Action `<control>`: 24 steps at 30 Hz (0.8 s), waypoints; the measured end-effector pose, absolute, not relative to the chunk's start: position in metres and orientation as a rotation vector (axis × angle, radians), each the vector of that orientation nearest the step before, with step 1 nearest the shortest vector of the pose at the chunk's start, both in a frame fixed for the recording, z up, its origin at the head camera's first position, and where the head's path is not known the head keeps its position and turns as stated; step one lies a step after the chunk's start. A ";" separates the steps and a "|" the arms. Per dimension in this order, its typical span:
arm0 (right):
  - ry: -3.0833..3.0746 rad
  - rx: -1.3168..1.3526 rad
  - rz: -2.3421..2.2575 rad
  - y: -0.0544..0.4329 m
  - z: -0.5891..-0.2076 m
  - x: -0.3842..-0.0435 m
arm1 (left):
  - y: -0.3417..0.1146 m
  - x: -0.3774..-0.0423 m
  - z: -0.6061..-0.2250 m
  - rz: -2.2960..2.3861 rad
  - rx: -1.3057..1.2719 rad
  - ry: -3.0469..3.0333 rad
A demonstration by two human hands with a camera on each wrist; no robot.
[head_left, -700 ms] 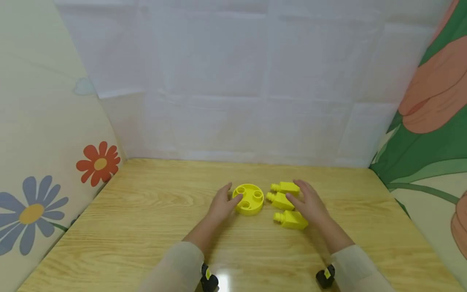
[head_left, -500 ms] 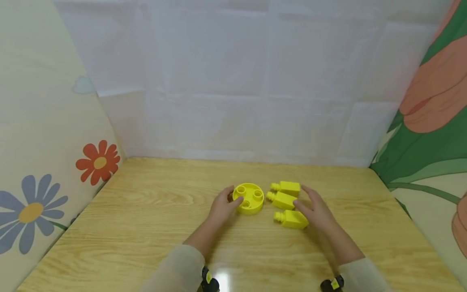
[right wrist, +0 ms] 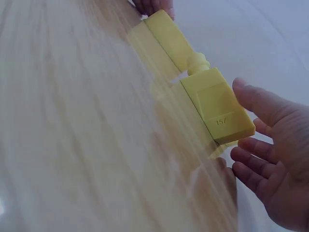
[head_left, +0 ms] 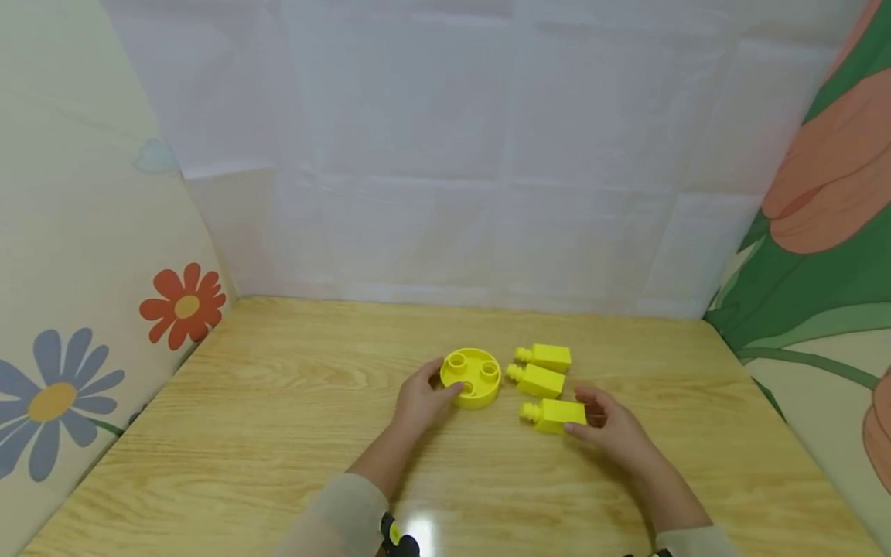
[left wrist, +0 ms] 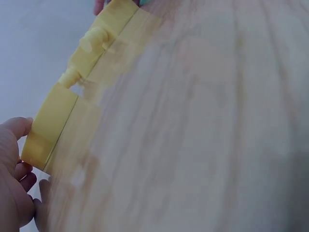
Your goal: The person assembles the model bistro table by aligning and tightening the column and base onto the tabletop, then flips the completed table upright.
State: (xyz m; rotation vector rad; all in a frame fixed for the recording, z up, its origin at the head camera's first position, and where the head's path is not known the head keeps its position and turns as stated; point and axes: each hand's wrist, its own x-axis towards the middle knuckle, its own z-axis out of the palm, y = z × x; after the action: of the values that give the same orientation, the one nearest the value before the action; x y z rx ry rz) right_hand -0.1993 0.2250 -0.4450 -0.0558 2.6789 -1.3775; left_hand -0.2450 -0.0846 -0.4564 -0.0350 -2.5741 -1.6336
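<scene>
My left hand (head_left: pixel 421 398) holds a round yellow base (head_left: pixel 483 399) at its left side, thumb over the rim and fingers around the edge. Three raised ring sockets show inside the base. To its right lie three yellow blocks with ridged, knob-like necks pointing left: a far one (head_left: pixel 550 357), a middle one (head_left: pixel 543 381) and a near one (head_left: pixel 560 415). At the blunt end of the near block is my right hand (head_left: pixel 622 435), thumb and fingers spread around that end. The right wrist view shows "157" on this block (right wrist: pixel 212 104), thumb right beside its edge.
The wood-grain table (head_left: pixel 278 394) is glossy and mirrors the pieces. A white sheet (head_left: pixel 418 155) hangs along its back edge. Flower-printed cloths stand at the left (head_left: pixel 76 216) and right (head_left: pixel 828 286) sides.
My right hand has moved from the far and middle blocks toward me, to the end of the near block, which has turned slightly. My left hand stays at the round base.
</scene>
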 end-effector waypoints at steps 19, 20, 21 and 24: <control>2.739 -0.059 -1.315 0.231 -0.455 -0.202 | -0.103 -0.233 -0.462 -1.697 -0.169 -2.644; 2.738 -0.057 -1.317 0.230 -0.455 -0.202 | -0.104 -0.232 -0.462 -1.703 -0.171 -2.643; 2.733 -0.055 -1.329 0.229 -0.454 -0.201 | -0.104 -0.232 -0.462 -1.703 -0.178 -2.642; 2.699 -0.062 -1.403 0.226 -0.451 -0.200 | -0.104 -0.231 -0.463 -1.693 -0.211 -2.643</control>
State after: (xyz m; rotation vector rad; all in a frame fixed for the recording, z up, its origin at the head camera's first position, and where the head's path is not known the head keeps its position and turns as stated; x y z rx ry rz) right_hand -0.2003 0.2261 -0.4507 -0.0624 2.6989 -1.4027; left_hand -0.2313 -0.1044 -0.4632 -0.2112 -2.6435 -1.6931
